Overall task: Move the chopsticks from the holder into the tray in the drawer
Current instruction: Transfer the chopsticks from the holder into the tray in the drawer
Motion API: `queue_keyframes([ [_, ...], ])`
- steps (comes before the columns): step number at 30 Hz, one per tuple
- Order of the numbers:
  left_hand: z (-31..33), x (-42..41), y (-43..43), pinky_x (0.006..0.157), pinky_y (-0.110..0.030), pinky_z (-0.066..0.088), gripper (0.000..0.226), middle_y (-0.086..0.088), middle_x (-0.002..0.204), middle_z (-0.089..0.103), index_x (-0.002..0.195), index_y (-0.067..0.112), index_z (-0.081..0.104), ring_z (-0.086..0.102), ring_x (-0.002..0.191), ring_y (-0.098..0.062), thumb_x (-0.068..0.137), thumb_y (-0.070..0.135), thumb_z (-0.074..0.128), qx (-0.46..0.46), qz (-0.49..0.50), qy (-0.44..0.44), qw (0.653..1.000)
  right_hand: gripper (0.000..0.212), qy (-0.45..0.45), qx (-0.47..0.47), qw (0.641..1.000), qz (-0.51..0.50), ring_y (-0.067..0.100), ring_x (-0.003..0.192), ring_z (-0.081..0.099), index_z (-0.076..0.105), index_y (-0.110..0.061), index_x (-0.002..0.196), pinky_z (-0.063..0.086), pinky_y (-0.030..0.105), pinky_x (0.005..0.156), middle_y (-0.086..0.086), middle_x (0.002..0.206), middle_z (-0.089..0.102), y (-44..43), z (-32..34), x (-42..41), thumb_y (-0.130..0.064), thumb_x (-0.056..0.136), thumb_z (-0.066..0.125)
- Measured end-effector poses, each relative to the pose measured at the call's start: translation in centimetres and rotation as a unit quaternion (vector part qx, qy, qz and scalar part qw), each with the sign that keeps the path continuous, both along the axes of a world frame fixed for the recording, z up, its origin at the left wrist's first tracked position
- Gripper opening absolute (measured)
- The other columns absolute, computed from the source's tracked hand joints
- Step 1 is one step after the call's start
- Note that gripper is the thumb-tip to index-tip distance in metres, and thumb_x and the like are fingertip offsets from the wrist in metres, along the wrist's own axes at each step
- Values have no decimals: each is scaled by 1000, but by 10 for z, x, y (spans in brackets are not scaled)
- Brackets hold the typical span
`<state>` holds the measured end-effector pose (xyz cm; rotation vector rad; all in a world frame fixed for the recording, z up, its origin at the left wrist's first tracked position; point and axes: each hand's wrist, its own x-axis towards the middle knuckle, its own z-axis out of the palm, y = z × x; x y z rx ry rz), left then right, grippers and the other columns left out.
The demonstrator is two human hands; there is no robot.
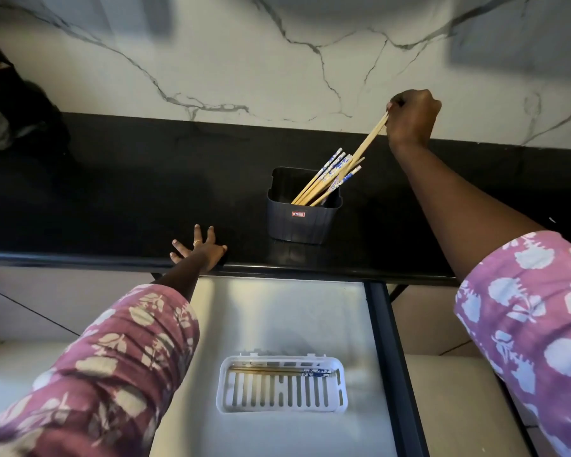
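A marble wall [244, 61] rises behind the black tabletop [112, 192]; a dark shape at its far left is too blurred to name. Below the near edge, the open drawer [277, 318] shows a steel floor, its near end cut off by the frame. The white slotted tray [342, 387] lies in it. The dark holder [302, 222] stands on the tabletop right of centre. The left hand [200, 250] rests flat on the near tabletop edge, fingers spread. The right hand [411, 118], far right of the holder, has its fingers curled round the held pair [368, 141], hiding their upper ends; they slant from the holder towards the far right. The remaining chopsticks [323, 179] lean likewise, tips hidden inside. The tray pair [277, 371] lies left to right, patterned ends right, dim against the far rim.
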<state>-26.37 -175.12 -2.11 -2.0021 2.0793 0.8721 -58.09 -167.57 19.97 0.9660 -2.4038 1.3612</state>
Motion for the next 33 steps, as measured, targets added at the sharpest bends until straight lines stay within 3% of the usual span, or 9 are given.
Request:
queue_keyframes([
  [3,20,-9,-2,115,-55,-2,64,-3,161,-4,150,27,12,-3,146,-37,95,47,37,-52,16,44,998,21,37,-14,999,5,19,105,62,69,-1,108,51,19,77,15,105,70,9,20,3,-4,92,56],
  [9,88,-55,9,116,-51,7,55,-12,158,15,148,13,25,12,146,-32,98,32,40,-192,-83,147,967,21,119,-20,993,1,22,105,59,69,-3,106,42,21,71,16,104,70,28,56,13,-6,95,51],
  [11,114,-71,20,117,-49,8,53,-12,156,22,146,11,29,17,145,-29,98,27,42,-223,-115,208,945,23,137,-32,990,10,23,103,62,68,-3,109,49,24,78,17,105,70,36,72,17,-6,96,50],
  [14,151,-92,38,119,-45,18,51,-12,152,33,145,9,32,29,141,-27,97,19,47,-210,-137,331,910,24,159,-59,985,37,21,101,65,67,-3,113,54,27,89,14,107,70,48,95,26,-8,96,51],
  [17,180,-109,56,114,-36,26,53,-13,150,36,145,9,32,33,139,-27,95,18,51,-177,-145,408,884,23,166,-97,979,65,20,98,67,68,-2,110,56,29,87,14,105,72,58,113,42,-9,95,53],
  [23,198,-121,80,107,-37,36,58,-16,144,44,144,10,33,42,132,-28,93,19,56,-168,-160,460,857,16,83,-107,980,149,24,85,70,71,3,98,60,36,79,18,95,73,68,109,75,-6,89,61],
  [27,182,-110,86,77,-31,43,25,-7,91,63,112,2,60,61,89,-20,95,18,52,-177,-171,461,853,16,5,-111,979,170,24,80,71,71,5,98,62,36,75,19,93,72,74,93,87,-4,87,63],
  [29,173,-106,89,82,-32,48,23,-13,95,66,106,-2,60,63,90,-20,95,17,51,-145,-169,482,847,15,-32,-112,978,172,22,78,70,71,5,98,62,35,74,19,93,72,76,85,89,-3,87,64],
  [33,158,-97,100,68,-10,53,22,-7,87,64,108,-4,59,62,73,-5,96,12,49,-94,-172,508,839,17,-141,-149,960,190,20,79,70,70,3,100,61,26,69,16,93,71,80,64,95,-4,86,65],
])
